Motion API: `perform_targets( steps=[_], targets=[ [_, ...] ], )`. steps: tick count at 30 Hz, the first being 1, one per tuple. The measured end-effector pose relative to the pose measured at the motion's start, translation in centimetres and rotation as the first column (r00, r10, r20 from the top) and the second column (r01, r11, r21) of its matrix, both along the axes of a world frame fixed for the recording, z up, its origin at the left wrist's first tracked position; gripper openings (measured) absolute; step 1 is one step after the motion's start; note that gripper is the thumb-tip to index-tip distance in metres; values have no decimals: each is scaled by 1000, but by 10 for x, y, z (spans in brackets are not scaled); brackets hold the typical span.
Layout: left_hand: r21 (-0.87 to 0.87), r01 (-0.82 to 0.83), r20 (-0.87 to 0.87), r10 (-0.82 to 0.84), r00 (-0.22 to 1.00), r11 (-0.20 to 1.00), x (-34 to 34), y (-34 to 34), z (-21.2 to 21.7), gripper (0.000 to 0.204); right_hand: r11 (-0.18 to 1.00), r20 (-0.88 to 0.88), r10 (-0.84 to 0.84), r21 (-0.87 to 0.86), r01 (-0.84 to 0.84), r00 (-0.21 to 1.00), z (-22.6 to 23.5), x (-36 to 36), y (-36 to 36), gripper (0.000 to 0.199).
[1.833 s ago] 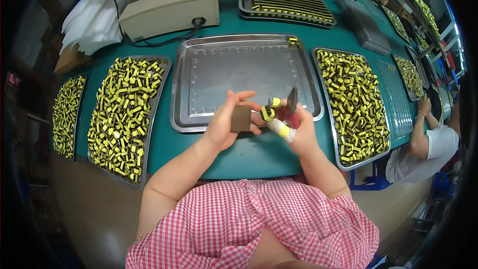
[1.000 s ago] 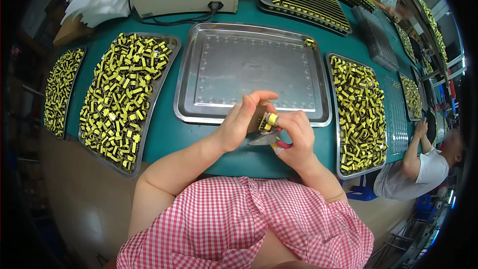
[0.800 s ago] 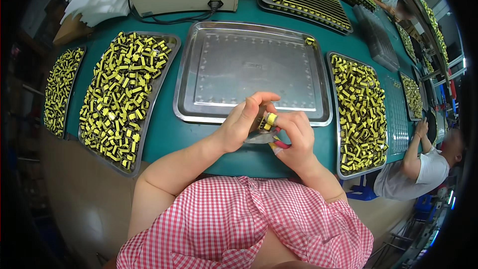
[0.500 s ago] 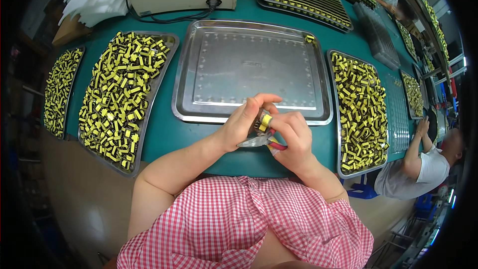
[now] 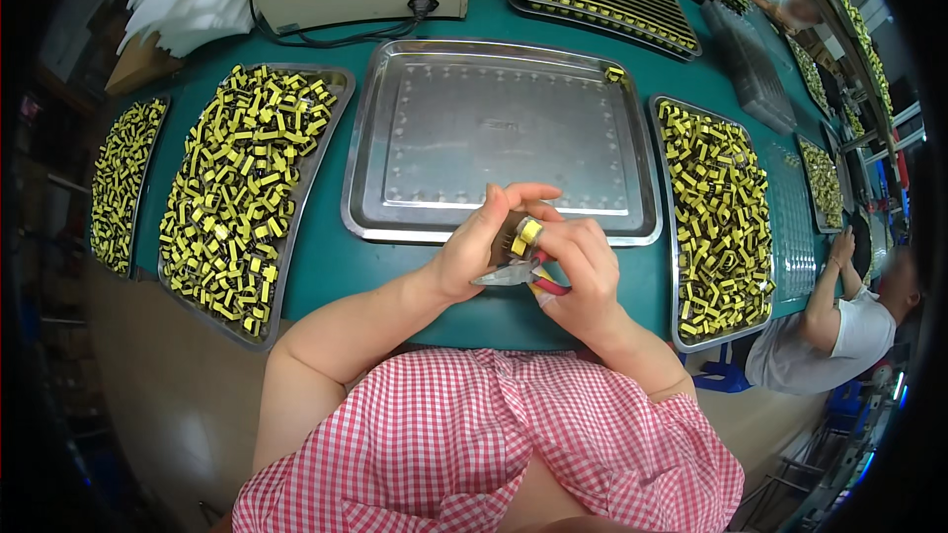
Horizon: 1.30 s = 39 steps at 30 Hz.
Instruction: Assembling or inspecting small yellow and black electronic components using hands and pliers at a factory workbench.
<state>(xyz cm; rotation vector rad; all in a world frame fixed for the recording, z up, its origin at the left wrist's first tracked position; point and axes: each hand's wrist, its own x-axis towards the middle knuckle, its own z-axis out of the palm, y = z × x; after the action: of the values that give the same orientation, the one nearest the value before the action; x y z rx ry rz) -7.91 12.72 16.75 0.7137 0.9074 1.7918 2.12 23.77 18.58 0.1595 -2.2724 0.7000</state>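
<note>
While both of my hands meet in front of my chest in the head view, a small yellow-and-black component point(image 5: 517, 246) sits between them, right at the fingertips of my right hand point(image 5: 587, 264), the nearer one. Its dark pins face left, toward my left hand point(image 5: 469, 254); too much is covered for me to read its own long axis. My right hand appears to pinch it with curled fingers while gripping the pliers point(image 5: 508, 275) lower down, the red handle tucked beneath them. Their long axis runs leftward from that hand, tips by the heel of my left. I judge this relation the decisive one: the blades lie just beside the component, on its side toward me. My left hand is half curled with its forefinger straight; how firmly it grips, I cannot tell. Beyond both hands, a steel tray point(image 5: 494, 153) rests on the green bench point(image 5: 341, 276).
</note>
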Motion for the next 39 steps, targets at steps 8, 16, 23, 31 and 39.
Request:
perform_targets(
  steps=[8,16,23,31,39],
  targets=[
    [28,-7,74,5,997,1000,2,2,-6,68,1000,31,-17,-17,18,999,-4,0,-2,40],
    [35,-58,-1,58,998,998,1,4,-13,59,999,-15,-1,43,1,1000,-6,-4,-1,42],
    [-20,-70,-17,70,997,997,3,5,-8,52,999,-46,-13,52,16,999,-5,1,-2,46],
    [-1,-20,-49,20,999,1000,5,1,-9,45,999,-132,3,33,1,991,-11,4,-5,42],
    [-11,64,110,-63,992,998,-7,-5,13,70,985,35,38,-168,-31,999,-1,-3,4,44]
  ],
)
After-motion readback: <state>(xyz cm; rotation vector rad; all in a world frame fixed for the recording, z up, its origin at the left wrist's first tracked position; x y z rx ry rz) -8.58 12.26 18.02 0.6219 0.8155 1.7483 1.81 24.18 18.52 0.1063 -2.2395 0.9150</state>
